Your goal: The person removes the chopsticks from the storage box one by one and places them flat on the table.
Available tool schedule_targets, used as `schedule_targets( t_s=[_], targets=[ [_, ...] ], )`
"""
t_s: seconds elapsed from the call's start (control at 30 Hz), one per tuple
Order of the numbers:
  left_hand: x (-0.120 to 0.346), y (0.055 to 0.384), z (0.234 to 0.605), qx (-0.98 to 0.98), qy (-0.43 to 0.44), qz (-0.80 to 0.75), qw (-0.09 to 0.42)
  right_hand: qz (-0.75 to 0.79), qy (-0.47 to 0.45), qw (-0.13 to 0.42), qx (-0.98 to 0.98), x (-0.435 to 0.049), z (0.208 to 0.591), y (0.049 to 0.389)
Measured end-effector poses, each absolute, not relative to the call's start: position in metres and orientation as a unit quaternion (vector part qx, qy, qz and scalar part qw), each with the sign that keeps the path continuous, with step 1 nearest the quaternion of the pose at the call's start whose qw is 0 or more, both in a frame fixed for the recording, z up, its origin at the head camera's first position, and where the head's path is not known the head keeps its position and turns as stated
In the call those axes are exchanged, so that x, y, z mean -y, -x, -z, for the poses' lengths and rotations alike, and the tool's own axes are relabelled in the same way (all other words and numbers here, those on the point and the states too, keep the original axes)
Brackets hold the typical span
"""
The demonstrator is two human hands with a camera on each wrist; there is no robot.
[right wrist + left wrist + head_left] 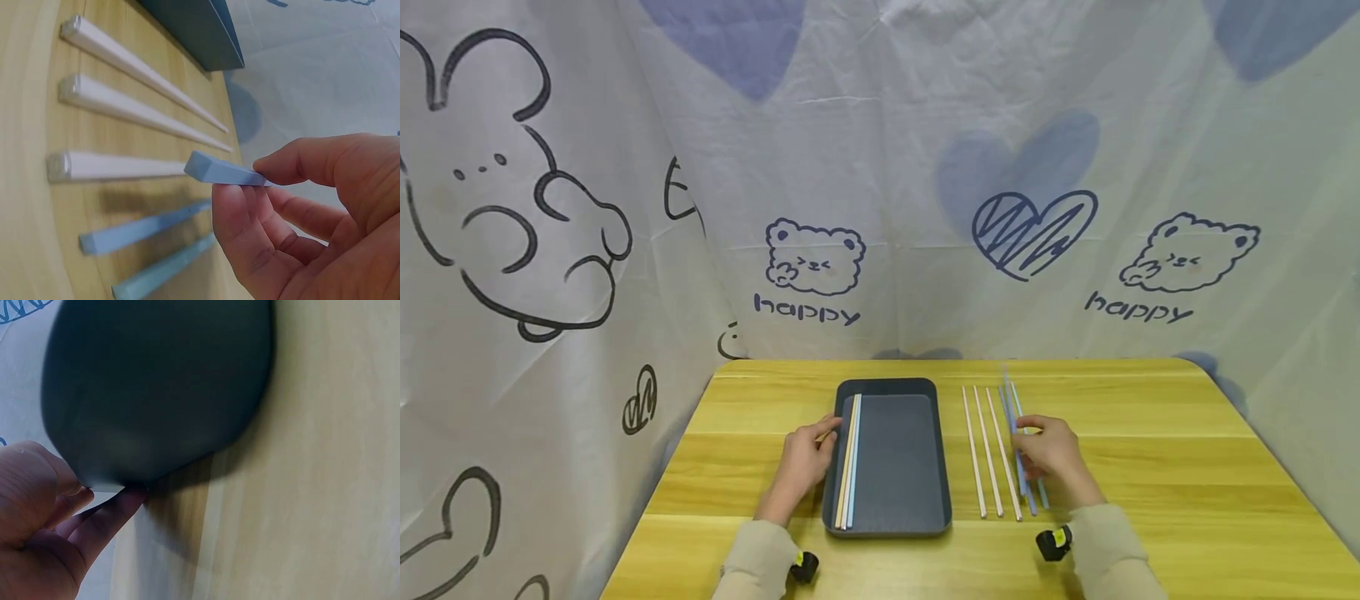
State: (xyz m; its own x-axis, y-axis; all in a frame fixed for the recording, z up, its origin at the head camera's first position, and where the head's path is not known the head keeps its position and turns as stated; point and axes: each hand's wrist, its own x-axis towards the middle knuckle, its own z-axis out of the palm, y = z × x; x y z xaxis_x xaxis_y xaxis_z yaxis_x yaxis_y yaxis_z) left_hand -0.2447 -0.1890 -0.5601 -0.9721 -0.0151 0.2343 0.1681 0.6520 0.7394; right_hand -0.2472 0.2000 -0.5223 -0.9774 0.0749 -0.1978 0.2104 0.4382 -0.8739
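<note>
My left hand (807, 457) pinches the left rim of a dark grey tray (902, 483), thumb and fingertips at its edge in the left wrist view. Along the tray's left side lie several thin chopsticks, among them a yellowish one (846, 471) and a light blue one (854, 471). Over on the right, my right hand (1051, 450) pinches a blue chopstick (219, 171) between thumb and fingers, held above the table. Under it rest another blue chopstick (134, 231) and a teal chopstick (156, 272).
Three pale pink chopsticks (988, 454) lie side by side between the tray and my right hand. All stand on a yellow wood-grain table (1165, 467). A printed white cloth (910, 275) hangs behind the table and at its sides.
</note>
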Motion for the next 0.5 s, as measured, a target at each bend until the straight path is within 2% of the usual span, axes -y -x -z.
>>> schedule_targets(
  t_s=[0.5],
  targets=[
    [0.19, 0.245, 0.56, 0.903, 0.041, 0.415, 0.106, 0.501, -0.118, 0.068, -0.855, -0.231, 0.524, 0.243]
  ],
)
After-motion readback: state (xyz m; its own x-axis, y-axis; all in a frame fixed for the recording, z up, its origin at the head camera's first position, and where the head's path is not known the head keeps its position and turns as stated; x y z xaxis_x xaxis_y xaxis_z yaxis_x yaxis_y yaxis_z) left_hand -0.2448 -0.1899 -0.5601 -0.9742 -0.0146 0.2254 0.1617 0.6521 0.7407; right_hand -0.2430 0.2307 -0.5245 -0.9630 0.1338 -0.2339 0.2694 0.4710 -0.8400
